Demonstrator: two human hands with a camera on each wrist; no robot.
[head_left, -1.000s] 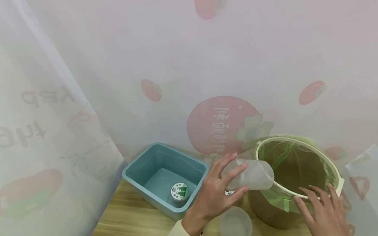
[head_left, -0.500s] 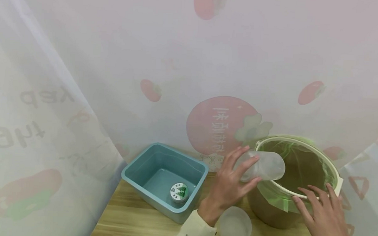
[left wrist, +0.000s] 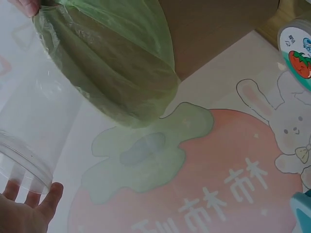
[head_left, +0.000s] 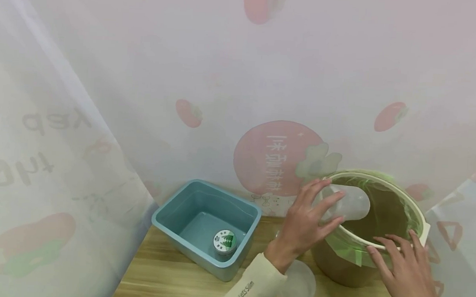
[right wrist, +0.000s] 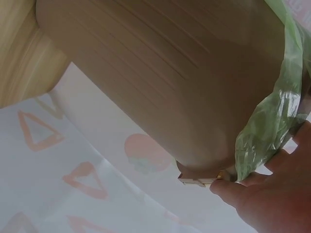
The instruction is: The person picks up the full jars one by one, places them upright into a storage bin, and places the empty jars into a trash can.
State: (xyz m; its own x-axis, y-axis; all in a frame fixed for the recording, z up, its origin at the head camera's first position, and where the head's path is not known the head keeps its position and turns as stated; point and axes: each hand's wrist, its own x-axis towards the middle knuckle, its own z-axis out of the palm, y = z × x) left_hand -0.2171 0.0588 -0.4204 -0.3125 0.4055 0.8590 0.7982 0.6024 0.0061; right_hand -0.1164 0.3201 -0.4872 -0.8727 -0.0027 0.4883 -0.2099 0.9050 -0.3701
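Note:
In the head view my left hand (head_left: 306, 220) grips a clear plastic jar (head_left: 357, 203) by one end. The jar lies on its side in the air, its far end over the mouth of a brown trash bin (head_left: 340, 270). A ridged band on the jar (left wrist: 19, 162) shows close to my fingers in the left wrist view. My right hand (head_left: 412, 269) holds the near rim of the bin, thumb outside and fingers over the top. A thin green bag (left wrist: 116, 63) lines the bin and folds over its edge.
A blue tub (head_left: 201, 258) stands on the wooden table to the left, with a small round container (head_left: 224, 241) inside. A second clear jar (head_left: 299, 284) sits below my left wrist. A strawberry-labelled container (left wrist: 297, 53) appears in the left wrist view. Printed cloth walls surround the table.
My left hand has carried the clear jar rightward and slightly up, from beside the bin to over its opening. My right hand stays at the rim.

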